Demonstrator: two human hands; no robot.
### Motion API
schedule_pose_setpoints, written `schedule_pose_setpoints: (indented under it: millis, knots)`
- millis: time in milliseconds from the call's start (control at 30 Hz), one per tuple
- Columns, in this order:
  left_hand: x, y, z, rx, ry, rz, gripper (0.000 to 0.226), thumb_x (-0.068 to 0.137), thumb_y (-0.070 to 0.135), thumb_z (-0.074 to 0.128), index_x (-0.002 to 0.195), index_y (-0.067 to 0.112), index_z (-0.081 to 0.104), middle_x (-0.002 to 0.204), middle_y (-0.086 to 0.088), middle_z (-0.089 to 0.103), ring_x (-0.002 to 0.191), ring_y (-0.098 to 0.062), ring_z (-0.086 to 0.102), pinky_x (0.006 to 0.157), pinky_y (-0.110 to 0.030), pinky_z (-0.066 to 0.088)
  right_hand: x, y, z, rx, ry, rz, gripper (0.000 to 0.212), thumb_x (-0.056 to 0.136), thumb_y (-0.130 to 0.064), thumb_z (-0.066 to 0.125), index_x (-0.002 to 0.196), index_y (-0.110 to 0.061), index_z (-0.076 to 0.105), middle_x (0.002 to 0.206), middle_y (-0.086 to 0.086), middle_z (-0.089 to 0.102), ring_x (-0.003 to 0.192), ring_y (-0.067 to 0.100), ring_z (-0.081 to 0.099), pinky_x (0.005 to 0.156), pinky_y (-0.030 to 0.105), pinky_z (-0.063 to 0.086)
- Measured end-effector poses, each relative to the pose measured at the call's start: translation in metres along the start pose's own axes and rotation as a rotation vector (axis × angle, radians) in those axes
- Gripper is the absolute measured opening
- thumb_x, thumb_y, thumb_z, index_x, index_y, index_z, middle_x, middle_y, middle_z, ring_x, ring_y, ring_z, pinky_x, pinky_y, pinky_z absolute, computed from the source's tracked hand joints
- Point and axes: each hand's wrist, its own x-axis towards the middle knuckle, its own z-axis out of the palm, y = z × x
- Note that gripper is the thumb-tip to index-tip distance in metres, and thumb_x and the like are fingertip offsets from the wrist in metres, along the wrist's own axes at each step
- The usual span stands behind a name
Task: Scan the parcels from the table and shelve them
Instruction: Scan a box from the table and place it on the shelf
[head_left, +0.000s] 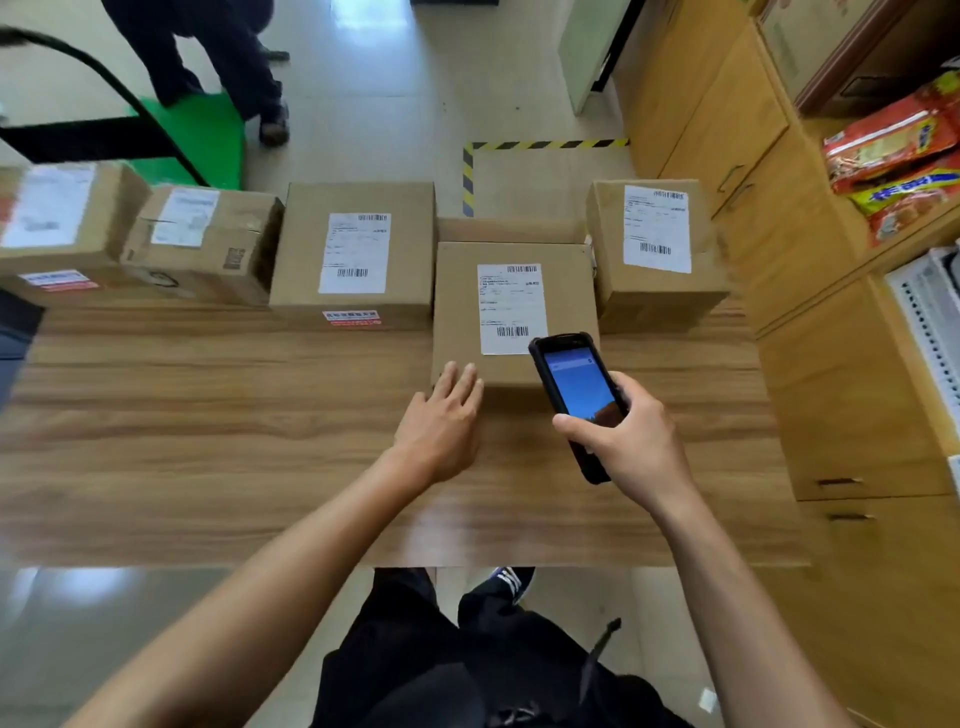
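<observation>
Wooden table — right hand grips scanner over parcel.

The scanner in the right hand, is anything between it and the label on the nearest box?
Nothing visible. The scanner, held by the right hand, hovers just right of the label on the nearest box. The left hand touches that box's near edge, clear of the label.

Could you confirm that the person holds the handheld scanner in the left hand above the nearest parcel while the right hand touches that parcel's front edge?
Not quite: the hands are swapped. The head view shows the right hand holding the handheld scanner above the nearest parcel, while the left hand touches its front edge.
</observation>
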Motion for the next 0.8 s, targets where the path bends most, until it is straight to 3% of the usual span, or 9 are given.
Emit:
schedule_pose_setpoints:
  millis: [133,200,367,533,667,800]
  knots:
    - [-0.037,0.013,0.024,0.021,0.017,-0.01,0.072,0.103,0.041,0.042,0.164,0.012,0.017,0.174,-0.009,0.003,0.16,-0.03,-0.001,0.108,-0.052,0.042,0.0,0.009,-0.002,0.005,-0.029,0.014,0.046,0.07,-0.045,0.089,0.107,-0.032,0.066,0.091,-0.003,0.072,0.082,0.014,0.067,0.072,0.037,0.056]
    - [-0.052,0.017,0.033,0.01,0.05,-0.005,0.071,0.101,0.04,0.044,0.163,0.011,0.024,0.173,-0.011,0.01,0.16,-0.031,0.005,0.105,-0.05,0.043,-0.001,0.013,-0.004,0.002,-0.029,0.021,0.044,0.072,-0.042,0.09,0.107,-0.028,0.067,0.092,0.001,0.073,0.084,0.02,0.067,0.075,0.038,0.057]
    - [-0.062,0.015,0.038,-0.139,0.32,0.03,0.055,0.092,0.032,0.068,0.142,0.01,0.06,0.152,-0.014,0.054,0.142,-0.035,0.047,0.094,-0.051,0.052,-0.002,0.023,-0.005,-0.002,-0.036,0.046,0.04,0.073,-0.04,0.09,0.101,-0.026,0.067,0.091,0.004,0.072,0.083,0.024,0.066,0.072,0.038,0.056]
    - [-0.04,0.002,0.033,-0.554,0.414,-0.325,0.063,0.094,0.032,0.07,0.15,0.011,0.05,0.154,-0.01,0.051,0.142,-0.031,0.043,0.108,-0.049,0.043,-0.006,0.03,-0.003,-0.02,-0.031,0.063,0.039,0.072,-0.039,0.091,0.098,-0.031,0.064,0.095,0.002,0.073,0.088,0.022,0.067,0.076,0.038,0.056]
    - [-0.009,-0.01,0.025,-1.083,0.288,-0.672,0.087,0.091,0.051,0.073,0.157,0.008,0.037,0.158,-0.014,0.046,0.143,-0.03,0.045,0.119,-0.043,0.035,-0.011,0.035,0.001,-0.036,-0.038,0.093,0.039,0.072,-0.039,0.09,0.101,-0.028,0.066,0.093,0.004,0.073,0.087,0.024,0.067,0.078,0.041,0.057]
    - [0.017,-0.012,0.023,-1.288,0.149,-0.835,0.104,0.077,0.068,0.077,0.153,0.005,0.044,0.151,-0.013,0.054,0.137,-0.031,0.053,0.113,-0.047,0.045,-0.015,0.038,0.003,-0.044,-0.055,0.117,0.04,0.073,-0.038,0.089,0.104,-0.025,0.068,0.093,0.005,0.073,0.087,0.024,0.067,0.078,0.04,0.056]
